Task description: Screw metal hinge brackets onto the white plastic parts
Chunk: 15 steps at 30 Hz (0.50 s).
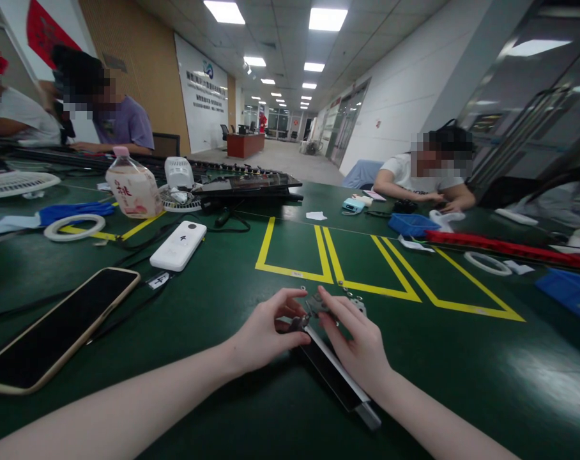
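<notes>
Head view, bar [329, 372] perhaps metal, tag [158, 280] "4"

Single head-worn view, wide-angle look. Seated-height viewpoint above the near side of the green tabletop [232, 294], facing forward across it and angled down. Left hand [271, 326] and right hand [357, 338] close to lens, just below frame centre; forearms [151, 396] cut by lower frame edges. Frame reaches down the room to reddish-brown desk [245, 145], far off; ceiling lights [328, 20] along top.
</notes>
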{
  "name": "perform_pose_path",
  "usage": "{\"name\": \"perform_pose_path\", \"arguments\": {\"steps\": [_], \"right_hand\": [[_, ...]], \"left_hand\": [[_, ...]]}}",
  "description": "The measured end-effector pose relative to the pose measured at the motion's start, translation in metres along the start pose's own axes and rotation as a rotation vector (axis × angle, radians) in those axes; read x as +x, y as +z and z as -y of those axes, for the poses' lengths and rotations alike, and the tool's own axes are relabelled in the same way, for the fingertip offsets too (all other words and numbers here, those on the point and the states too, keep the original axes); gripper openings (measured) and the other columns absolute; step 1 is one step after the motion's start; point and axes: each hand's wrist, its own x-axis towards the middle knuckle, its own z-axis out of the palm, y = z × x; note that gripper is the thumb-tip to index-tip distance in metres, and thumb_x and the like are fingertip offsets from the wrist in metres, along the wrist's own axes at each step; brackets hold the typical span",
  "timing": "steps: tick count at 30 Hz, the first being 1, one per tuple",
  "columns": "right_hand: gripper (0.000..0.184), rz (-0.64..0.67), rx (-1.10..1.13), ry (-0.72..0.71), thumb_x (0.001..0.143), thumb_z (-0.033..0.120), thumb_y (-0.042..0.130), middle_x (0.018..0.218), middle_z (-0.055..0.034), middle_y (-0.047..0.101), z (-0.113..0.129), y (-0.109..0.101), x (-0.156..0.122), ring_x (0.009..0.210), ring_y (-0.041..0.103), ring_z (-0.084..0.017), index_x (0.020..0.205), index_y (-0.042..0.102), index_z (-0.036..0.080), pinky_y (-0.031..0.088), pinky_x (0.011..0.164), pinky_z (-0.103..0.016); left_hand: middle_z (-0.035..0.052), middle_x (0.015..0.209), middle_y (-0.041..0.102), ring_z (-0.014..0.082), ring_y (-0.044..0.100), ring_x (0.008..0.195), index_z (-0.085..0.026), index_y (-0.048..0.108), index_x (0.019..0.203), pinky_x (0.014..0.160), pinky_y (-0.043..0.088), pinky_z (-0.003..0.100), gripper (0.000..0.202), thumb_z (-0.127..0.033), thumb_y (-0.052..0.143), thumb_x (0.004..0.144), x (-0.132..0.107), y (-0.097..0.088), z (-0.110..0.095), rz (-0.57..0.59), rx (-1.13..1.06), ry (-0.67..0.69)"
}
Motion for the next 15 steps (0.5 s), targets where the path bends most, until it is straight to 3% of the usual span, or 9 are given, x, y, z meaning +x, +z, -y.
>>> {"name": "perform_pose_path", "arguments": {"steps": [15], "right_hand": [[0.051, 0.093, 0.066, -0.078, 0.096, 0.008, 0.045, 0.103, -0.006, 0.057, -0.0045, -0.0002, 0.0001, 0.09, 0.059, -0.014, 0.144, 0.042, 0.025, 0.053, 0.074, -0.023]], "left_hand": [[0.007, 0.115, 0.059, 0.0224, 0.064, 0.102, -0.023, 0.049, 0.129, 0.088, 0.056, 0.041, 0.06, -0.009, 0.073, 0.076, -0.0021, 0.0002, -0.0038, 0.036, 0.021, 0.014]]}}
